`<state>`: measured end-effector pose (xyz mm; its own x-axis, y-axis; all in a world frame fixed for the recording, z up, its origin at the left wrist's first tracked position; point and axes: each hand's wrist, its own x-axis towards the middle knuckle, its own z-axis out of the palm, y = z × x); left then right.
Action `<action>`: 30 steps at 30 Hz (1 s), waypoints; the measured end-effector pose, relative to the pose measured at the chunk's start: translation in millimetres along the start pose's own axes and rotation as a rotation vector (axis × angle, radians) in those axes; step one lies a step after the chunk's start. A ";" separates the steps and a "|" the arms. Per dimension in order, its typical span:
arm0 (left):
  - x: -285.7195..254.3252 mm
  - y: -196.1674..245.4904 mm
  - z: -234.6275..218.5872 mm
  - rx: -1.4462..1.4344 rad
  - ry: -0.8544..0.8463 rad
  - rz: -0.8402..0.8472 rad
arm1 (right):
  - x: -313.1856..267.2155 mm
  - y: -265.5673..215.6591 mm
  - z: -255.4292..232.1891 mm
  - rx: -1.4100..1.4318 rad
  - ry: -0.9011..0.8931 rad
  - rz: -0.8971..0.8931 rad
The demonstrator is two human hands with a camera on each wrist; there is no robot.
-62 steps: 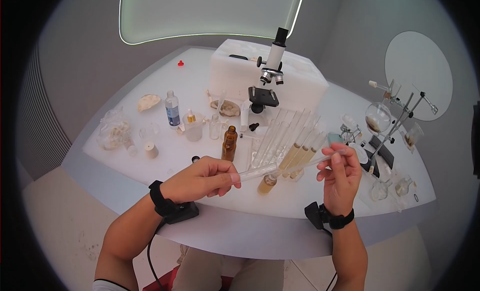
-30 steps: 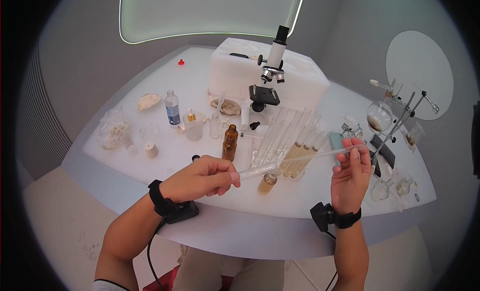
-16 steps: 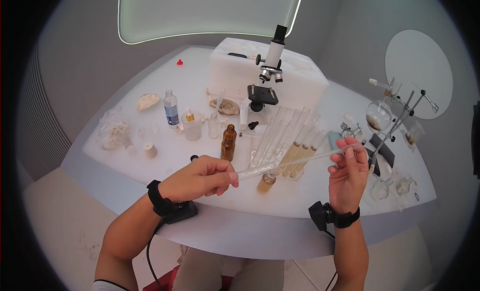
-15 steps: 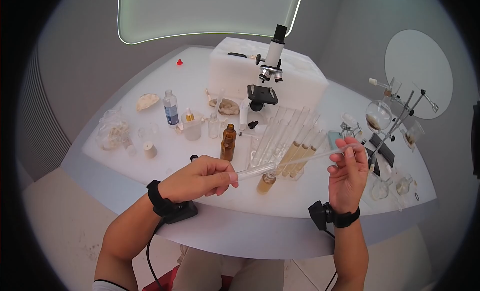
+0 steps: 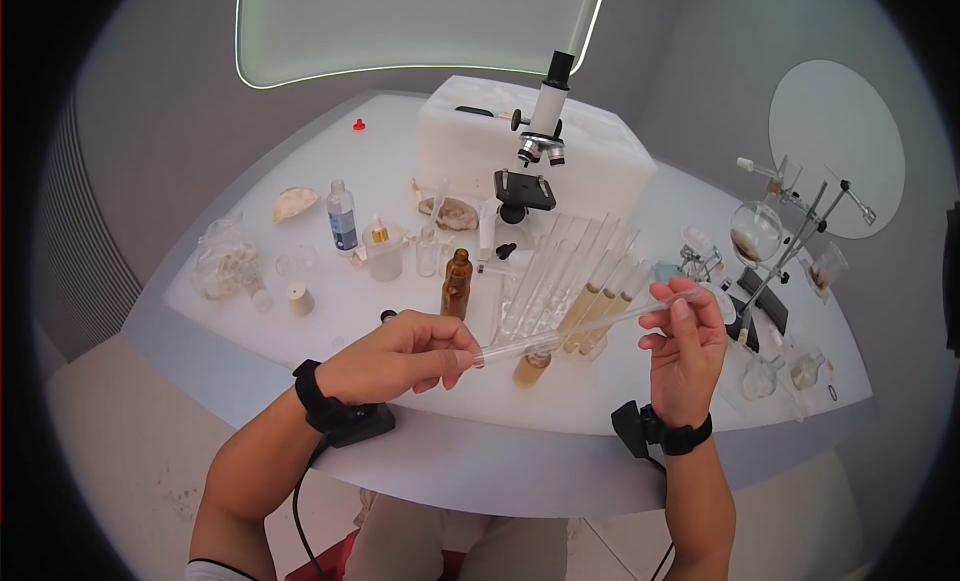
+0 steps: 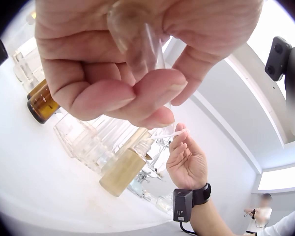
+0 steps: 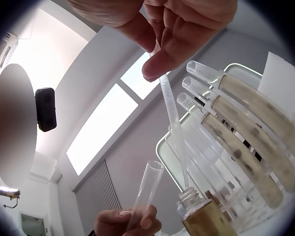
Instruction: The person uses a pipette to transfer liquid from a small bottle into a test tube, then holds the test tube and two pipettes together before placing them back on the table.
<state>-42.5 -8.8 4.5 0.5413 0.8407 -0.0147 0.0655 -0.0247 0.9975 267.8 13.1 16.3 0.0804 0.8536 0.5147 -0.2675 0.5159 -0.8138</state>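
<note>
My left hand (image 5: pixel 405 359) grips a clear glass test tube (image 5: pixel 512 349) near its closed end. The tube slants slightly upward, its mouth toward my right hand (image 5: pixel 688 341). That hand pinches a thin translucent plastic pipette (image 5: pixel 628 316) between thumb and fingers. In the head view the pipette's lower end overlaps the tube's mouth. In the right wrist view the pipette (image 7: pixel 172 110) shows apart from the tube (image 7: pixel 145 184), its tip overlapping the neck of a small glass bottle (image 7: pixel 206 219) of yellowish-brown liquid. This bottle (image 6: pixel 122 173) stands on the table under both hands.
Behind the bottle stands a rack of test tubes (image 5: pixel 545 276), several with cloudy liquid. An amber bottle (image 5: pixel 457 284) is to its left. A microscope (image 5: pixel 535 171) stands farther back. A stand with a round flask (image 5: pixel 757 231) is on the right. Another person (image 6: pixel 261 216) stands in the background.
The right hand and pipette moved right, held there, and have now come back left, bringing the pipette farther over the tube. The left hand and tube have barely moved.
</note>
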 end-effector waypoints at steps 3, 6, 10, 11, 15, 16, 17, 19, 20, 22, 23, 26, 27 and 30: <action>-2.0 2.3 1.5 -0.038 -0.002 0.000 | 0.3 -0.1 0.3 -0.002 0.009 -0.012; -2.9 5.9 2.1 -0.046 0.014 -0.014 | 0.2 -1.0 0.0 0.001 0.002 -0.018; -2.1 4.5 1.3 -0.031 0.028 -0.039 | -0.2 -1.0 0.7 0.000 -0.009 -0.020; -1.6 4.0 1.0 -0.030 0.028 -0.038 | -0.5 -1.1 1.2 0.002 -0.017 -0.018; -1.7 2.8 0.1 -0.022 0.029 -0.056 | -1.3 -0.4 1.1 -0.004 -0.034 -0.010; -1.3 3.7 0.3 -0.021 0.026 -0.059 | -1.1 -0.7 1.5 -0.003 -0.035 -0.012; -0.7 4.3 0.1 -0.020 0.026 -0.058 | -1.2 -1.2 2.2 -0.009 -0.039 -0.011; 0.0 3.7 -0.7 -0.030 0.040 -0.088 | -2.2 -1.3 2.0 -0.017 -0.041 -0.007; 0.0 2.6 -1.1 -0.030 0.039 -0.089 | -2.1 -0.8 1.8 -0.016 -0.047 -0.008; 0.8 1.3 -1.8 -0.068 0.060 -0.085 | -1.4 -0.7 1.8 -0.014 -0.054 -0.012; 0.9 1.7 -2.2 -0.068 0.059 -0.085 | -1.5 -0.7 1.9 -0.016 -0.055 -0.011; 0.4 1.2 -3.2 -0.083 0.060 -0.083 | -2.3 0.1 2.1 -0.017 -0.059 -0.003; 0.7 0.9 -2.8 -0.064 0.068 -0.074 | -2.0 0.2 2.3 -0.014 -0.065 -0.002; 1.1 2.6 -0.9 -0.041 0.080 -0.069 | -2.1 0.9 2.5 -0.018 -0.075 -0.004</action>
<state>-42.5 -7.5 7.2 0.4682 0.8801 -0.0795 0.0650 0.0554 0.9963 264.9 11.5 15.2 0.0096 0.8439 0.5364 -0.2499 0.5214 -0.8159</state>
